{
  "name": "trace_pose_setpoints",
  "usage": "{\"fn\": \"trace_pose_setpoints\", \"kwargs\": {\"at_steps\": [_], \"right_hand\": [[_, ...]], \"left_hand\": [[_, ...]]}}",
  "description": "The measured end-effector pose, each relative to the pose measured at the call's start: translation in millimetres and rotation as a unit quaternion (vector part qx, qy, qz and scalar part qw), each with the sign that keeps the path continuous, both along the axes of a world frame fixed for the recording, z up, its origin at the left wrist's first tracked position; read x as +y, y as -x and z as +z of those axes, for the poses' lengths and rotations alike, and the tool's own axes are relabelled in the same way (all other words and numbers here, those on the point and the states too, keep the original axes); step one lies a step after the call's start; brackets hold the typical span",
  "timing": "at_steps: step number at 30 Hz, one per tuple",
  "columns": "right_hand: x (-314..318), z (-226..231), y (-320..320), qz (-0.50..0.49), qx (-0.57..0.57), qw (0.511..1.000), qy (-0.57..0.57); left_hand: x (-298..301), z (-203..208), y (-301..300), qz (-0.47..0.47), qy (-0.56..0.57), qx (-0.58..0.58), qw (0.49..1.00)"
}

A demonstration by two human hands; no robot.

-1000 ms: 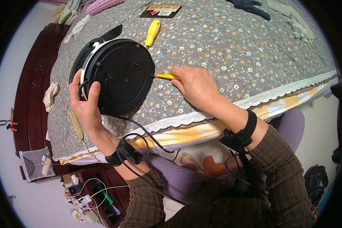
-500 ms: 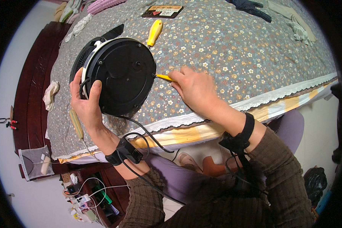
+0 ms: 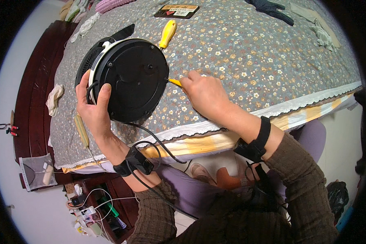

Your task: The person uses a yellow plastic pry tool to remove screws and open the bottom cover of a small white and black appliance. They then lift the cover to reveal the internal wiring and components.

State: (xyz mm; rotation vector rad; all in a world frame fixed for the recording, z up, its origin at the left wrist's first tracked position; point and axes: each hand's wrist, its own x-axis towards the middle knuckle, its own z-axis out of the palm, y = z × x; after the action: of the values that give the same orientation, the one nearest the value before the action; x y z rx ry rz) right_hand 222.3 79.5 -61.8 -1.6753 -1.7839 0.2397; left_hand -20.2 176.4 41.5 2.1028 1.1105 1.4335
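A desk fan with a round black base (image 3: 136, 91) and a white rim stands tipped on the bed, its underside with several screw holes facing me. My left hand (image 3: 94, 99) grips its left edge, thumb on the underside and fingers behind the rim. Pinched in my right hand (image 3: 205, 93) is a slim yellow tool (image 3: 175, 82); its tip meets the base's right edge at a small hole. The fingers hide the rest of that tool. Just beyond the base lies a yellow-handled screwdriver (image 3: 167, 34), its shaft end partly hidden.
A flowered bedspread (image 3: 248, 61) lies under everything. At the back are a dark flat box (image 3: 177, 11) and a dark glove (image 3: 272, 10). A black cord (image 3: 154, 140) hangs from the fan over the bed's edge. A yellowish stick-shaped thing (image 3: 81, 132) lies by my left wrist.
My right hand has turned slightly at the wrist, its knuckles a little higher, with the yellow tool still at the base's edge. My left hand keeps its grip.
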Motion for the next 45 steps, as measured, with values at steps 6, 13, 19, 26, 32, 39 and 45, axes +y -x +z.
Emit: {"fn": "trace_pose_setpoints", "kwargs": {"at_steps": [6,13,19,26,32,39,45], "right_hand": [[4.8,3.1,-3.4,-0.039,0.067,0.996,0.037],[12.7,6.8,-4.1,-0.022,0.064,0.997,0.032],[11.1,9.7,-2.0,-0.013,-0.008,1.0,0.026],[25.6,19.2,-7.0,-0.013,0.084,0.989,0.122],[23.4,20.4,-3.1,-0.035,0.035,0.992,0.113],[19.1,23.4,3.4,-0.077,-0.043,0.993,0.083],[16.1,13.7,6.1,-0.033,-0.083,0.987,-0.134]], "left_hand": [[0.5,1.1,0.7,0.004,-0.003,0.008,1.0],[-3.3,0.3,-4.0,0.012,0.022,-0.032,0.999],[0.6,0.5,0.1,0.009,-0.002,0.01,1.0],[-4.3,0.8,-3.9,-0.003,0.028,-0.04,0.999],[-6.0,2.0,-7.6,0.004,0.024,-0.034,0.999],[-6.4,1.6,-8.4,0.006,0.025,-0.037,0.999],[-5.4,1.9,-7.2,0.006,0.022,-0.034,0.999]]}}
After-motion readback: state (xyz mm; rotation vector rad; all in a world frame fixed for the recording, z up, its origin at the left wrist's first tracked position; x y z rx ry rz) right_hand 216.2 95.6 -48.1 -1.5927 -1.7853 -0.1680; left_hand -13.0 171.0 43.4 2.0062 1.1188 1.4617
